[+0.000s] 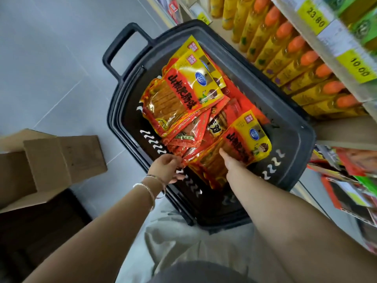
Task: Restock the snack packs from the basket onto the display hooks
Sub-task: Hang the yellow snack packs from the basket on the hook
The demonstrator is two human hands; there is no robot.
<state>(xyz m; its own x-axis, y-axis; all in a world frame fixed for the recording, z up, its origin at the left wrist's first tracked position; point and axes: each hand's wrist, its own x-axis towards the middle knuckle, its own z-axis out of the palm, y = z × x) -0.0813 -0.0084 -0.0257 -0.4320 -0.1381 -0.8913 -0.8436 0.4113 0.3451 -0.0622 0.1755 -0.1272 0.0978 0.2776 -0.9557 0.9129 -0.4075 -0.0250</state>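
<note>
- A dark plastic basket (302, 139) stood on the pale tiled floor (51, 68), its looped handle (120, 50) pointing away from the person; wavy slots pierced its walls.
- Snack packs (183, 94) lay heaped inside it, glossy red-and-yellow foil pouches with clear windows showing ribbed orange strips.
- The nearest pack (240, 144) rested on top of the heap at the near right of the basket.
- The left hand (166, 167), with thin silver bangles (150, 187) at the wrist, pinched that pack's lower left corner between curled fingers.
- The right hand (229, 161) lay flat on the same pack, fingers together and pressed onto the foil; how far they curled under it could not be told.
- Just beside the basket on the right, a shelf (318, 27) carried a row of yellow bottles with orange caps (293, 58), with yellow price tags (359, 67) on its edge.
- Lower right, blurred colourful packets (346, 176) hung close to the basket rim.
- On the left, an open brown cardboard box (61, 160) sat on the floor, flaps spread.
</note>
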